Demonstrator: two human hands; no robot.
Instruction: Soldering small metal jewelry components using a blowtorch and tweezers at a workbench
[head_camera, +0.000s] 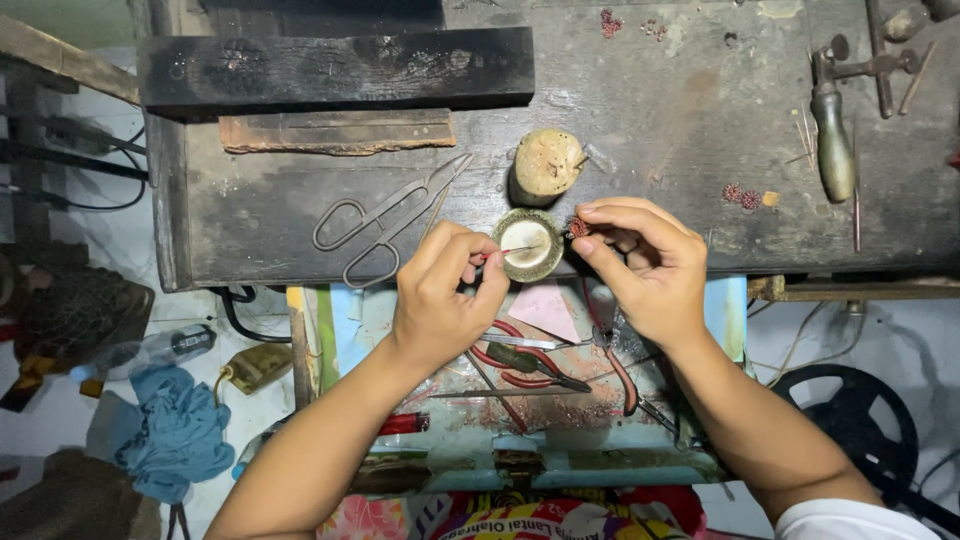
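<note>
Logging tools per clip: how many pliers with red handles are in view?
2. One pair of red-handled pliers lies in the open drawer below the left hand; a second pair lies beneath the right hand. Clutter may hide others.

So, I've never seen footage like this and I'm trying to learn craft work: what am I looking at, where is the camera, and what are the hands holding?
There is one picture, taken by a camera worn on the person's head, looking straight down at their own two bare hands over a dark, worn wooden bench. The left hand pinches a thin pointed tool whose tip reaches over a small round dish. The right hand holds a tiny reddish bead-like piece between its fingertips beside that dish. On the bench lie large metal scissors, a stubby pale wooden block and a green-handled tool. Below the hands, an open drawer holds red-handled pliers.
</note>
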